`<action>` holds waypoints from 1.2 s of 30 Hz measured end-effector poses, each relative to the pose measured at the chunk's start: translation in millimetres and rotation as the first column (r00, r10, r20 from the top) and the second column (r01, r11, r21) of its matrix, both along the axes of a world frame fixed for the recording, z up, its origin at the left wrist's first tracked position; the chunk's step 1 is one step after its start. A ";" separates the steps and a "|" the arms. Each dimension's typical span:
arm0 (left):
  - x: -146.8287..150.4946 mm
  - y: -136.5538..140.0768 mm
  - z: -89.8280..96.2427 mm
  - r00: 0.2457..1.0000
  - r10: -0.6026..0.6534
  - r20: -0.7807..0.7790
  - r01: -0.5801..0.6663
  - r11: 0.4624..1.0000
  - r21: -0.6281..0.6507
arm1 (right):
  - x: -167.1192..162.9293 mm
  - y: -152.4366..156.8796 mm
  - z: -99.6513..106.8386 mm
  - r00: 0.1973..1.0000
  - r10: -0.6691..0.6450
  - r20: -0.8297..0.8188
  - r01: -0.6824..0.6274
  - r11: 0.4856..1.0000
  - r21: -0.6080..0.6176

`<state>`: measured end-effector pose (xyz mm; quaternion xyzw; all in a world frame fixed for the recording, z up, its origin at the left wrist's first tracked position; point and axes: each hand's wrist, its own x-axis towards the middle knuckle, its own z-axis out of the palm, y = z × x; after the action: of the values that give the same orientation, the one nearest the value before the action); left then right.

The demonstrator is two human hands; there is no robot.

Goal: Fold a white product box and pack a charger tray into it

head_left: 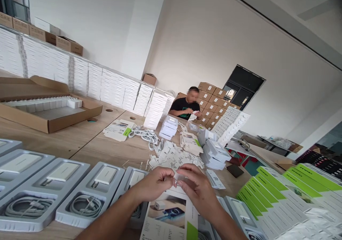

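My left hand (157, 183) and my right hand (196, 186) meet at the top end of a printed cardboard box (165, 218). Their fingertips pinch its white edge, where a small white bit shows between them; whether it is still joined to the box I cannot tell. The box carries a picture of a phone and charger and a green corner. Under and beside it stand grey trays (74, 183), each with a white charger (105, 175) and a coiled white cable (85, 205). Just beyond my fingers lies a heap of white paper scraps (176, 156).
Green-and-white boxes (267, 190) are stacked at right. Loose cables (145, 135), flat cartons (116, 129) and grey tray stacks (215, 154) lie ahead. An open brown carton (48, 115) sits left. Tall white box stacks (112, 90) line the back. Across the table, a person (184, 108) handles a carton.
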<state>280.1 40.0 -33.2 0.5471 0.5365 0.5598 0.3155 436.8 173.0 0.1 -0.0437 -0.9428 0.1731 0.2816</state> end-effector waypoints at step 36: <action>-0.5 2.6 -10.7 0.997 0.037 -0.065 -0.041 0.997 -0.068 | -3.9 -1.8 29.9 0.947 -0.140 0.289 0.118 0.989 0.092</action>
<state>279.6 42.6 -43.9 0.5429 0.5757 0.5294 0.3060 432.9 171.2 30.0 -0.1201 -0.9750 0.1112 0.1502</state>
